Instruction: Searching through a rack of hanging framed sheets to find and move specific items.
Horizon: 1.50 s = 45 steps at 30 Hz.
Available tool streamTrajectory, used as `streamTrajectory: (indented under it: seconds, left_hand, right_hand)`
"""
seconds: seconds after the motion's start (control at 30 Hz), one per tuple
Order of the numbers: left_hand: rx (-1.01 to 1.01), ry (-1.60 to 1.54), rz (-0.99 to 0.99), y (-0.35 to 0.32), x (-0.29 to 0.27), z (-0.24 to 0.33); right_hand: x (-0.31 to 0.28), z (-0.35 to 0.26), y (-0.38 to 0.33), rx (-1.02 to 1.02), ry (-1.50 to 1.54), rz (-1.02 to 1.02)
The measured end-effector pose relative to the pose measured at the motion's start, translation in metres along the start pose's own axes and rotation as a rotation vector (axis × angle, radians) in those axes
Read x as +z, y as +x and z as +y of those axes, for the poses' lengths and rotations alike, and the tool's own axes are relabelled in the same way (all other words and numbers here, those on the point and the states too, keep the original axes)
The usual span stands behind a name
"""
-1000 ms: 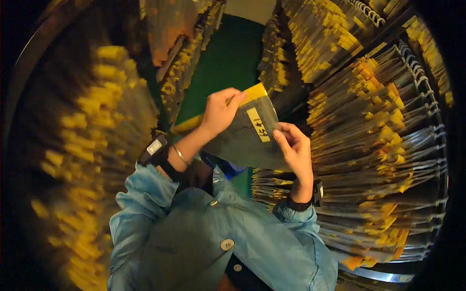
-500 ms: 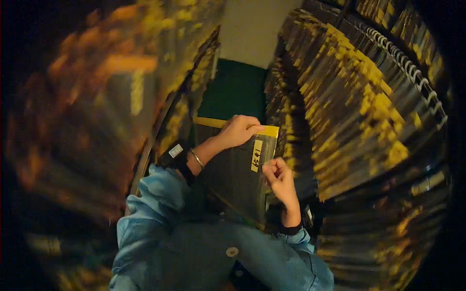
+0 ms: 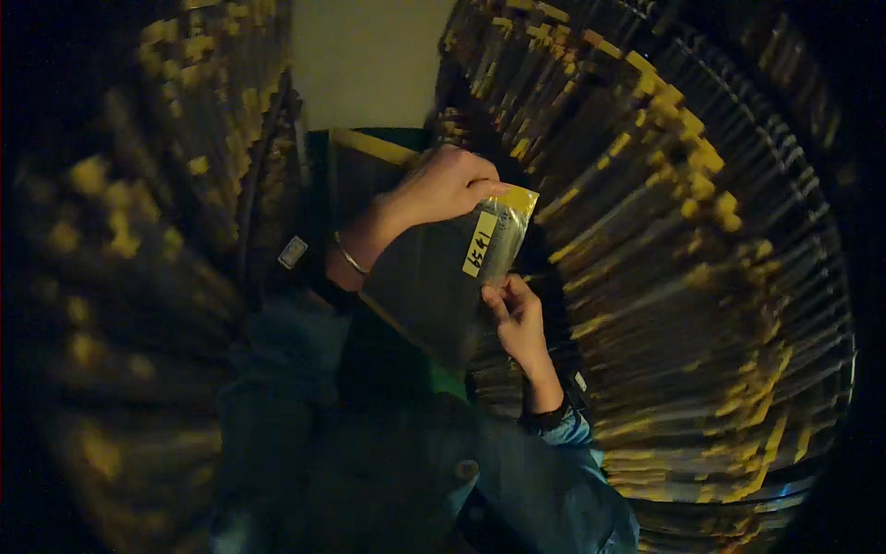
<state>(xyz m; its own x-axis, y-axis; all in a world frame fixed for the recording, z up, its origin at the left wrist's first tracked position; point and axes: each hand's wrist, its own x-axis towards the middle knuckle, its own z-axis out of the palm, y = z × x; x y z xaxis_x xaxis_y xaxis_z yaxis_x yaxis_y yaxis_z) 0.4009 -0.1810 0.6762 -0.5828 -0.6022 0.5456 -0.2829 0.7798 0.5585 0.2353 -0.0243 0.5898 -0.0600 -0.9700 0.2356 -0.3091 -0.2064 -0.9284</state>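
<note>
A flat dark folder (image 3: 415, 268) with a yellow top strip and a shiny clear surface is held tilted in front of me. A pale yellow label (image 3: 479, 244) with handwriting sits near its right edge. My left hand (image 3: 448, 185) is closed over the yellow top edge, its forearm crossing the folder's left part. Lower down, my right hand (image 3: 519, 323) pinches the folder's right edge with thumb and fingers, just below the label. The fingertips behind the folder are hidden.
Dense rows of similar yellow-edged folders hang on both sides, right row (image 3: 637, 222) and left row (image 3: 208, 111) forming a narrow aisle. A green surface (image 3: 401, 137) shows behind the folder, with a pale surface (image 3: 369, 65) farther off. The light is dim and the left side blurred.
The view has turned, so the right row fills more of it. The folder has tilted, its right top corner lower. My right hand has closed on its edge. The picture is darker.
</note>
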Motion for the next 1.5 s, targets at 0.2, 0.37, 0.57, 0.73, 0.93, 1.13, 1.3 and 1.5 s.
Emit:
streamTrajectory:
  seconds: [0.2,0.37,0.57,0.73,0.93,1.13,1.3,1.5]
  left_hand:
    - [0.061,-0.1,-0.038,0.078,-0.059,-0.095]
    - [0.036,-0.084,-0.082,0.114,-0.074,-0.128]
    - [0.098,-0.158,-0.18,0.129,-0.059,-0.218]
    - [0.116,-0.183,-0.426,0.16,-0.036,-0.249]
    - [0.25,-0.35,-0.497,0.214,-0.002,-0.272]
    - [0.586,-0.466,-0.741,0.309,-0.03,-0.264]
    - [0.246,-0.866,-0.209,0.441,-0.003,-0.347]
    - [0.509,-0.648,0.342,0.538,-0.015,-0.367]
  right_hand:
    - [0.046,-0.022,0.11,0.112,-0.017,0.053]
    - [0.049,-0.009,0.163,0.134,-0.029,0.097]
    - [0.072,0.012,0.245,0.035,0.07,0.258]
    - [0.05,0.043,0.335,-0.08,0.067,0.391]
    - [0.02,0.008,0.364,0.177,-0.31,0.461]
    - [0.021,-0.009,0.392,0.191,-0.529,0.789]
    - [0.038,-0.04,0.486,0.41,-0.819,0.882]
    - [0.003,-0.083,0.605,0.257,-1.168,0.817]
